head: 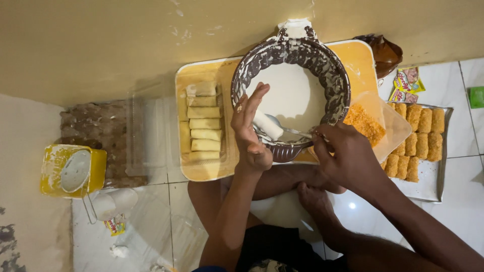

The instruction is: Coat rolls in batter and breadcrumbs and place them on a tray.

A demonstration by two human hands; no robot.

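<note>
A dark patterned bowl (333,70) of white batter rests on a yellow tray (363,60). My right hand (345,158) grips a metal spoon (291,130) whose bowl lifts a batter-coated roll (267,125) at the near rim. My left hand (249,128) stands edge-up with fingers spread, touching that roll from the left. Several pale uncoated rolls (203,123) lie stacked on the tray's left part. A clear plastic container (390,128) of orange breadcrumbs sits right of the bowl.
A metal tray (428,179) with several breaded rolls lies at the right. A yellow tub (73,171) stands at the left beside egg cartons (96,131). Small sachets (408,83) and a brown bag (385,53) sit near the wall. My crossed legs are under the tray.
</note>
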